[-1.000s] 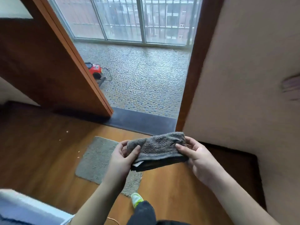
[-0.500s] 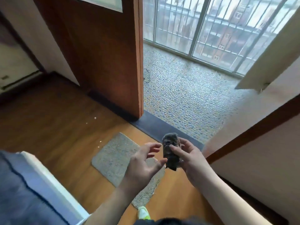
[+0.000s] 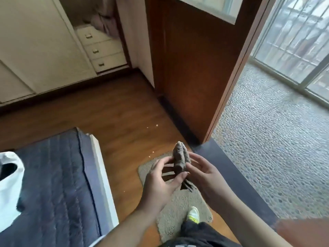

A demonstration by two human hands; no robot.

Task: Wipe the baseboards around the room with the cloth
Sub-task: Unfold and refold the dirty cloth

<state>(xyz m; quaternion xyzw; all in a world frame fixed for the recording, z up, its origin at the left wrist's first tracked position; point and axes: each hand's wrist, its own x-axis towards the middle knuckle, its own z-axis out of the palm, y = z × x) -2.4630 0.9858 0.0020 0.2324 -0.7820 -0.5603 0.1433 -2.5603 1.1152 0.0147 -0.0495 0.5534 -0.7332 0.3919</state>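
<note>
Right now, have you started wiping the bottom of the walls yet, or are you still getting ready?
Still getting ready. Nothing looks wiped: no baseboard is being touched. In hand: the gray cloth, bunched up, is held between the left hand and right hand above the small mat. Left to do: all the wiping, such as the dark baseboard along the wooden door and the strip under the cabinet wall.

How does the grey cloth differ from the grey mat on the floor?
The cloth is bunched up and held in the air between the left hand and right hand; the mat lies flat on the wooden floor. The cloth looks darker and smaller than the mat. Both are greyish textiles.
</note>
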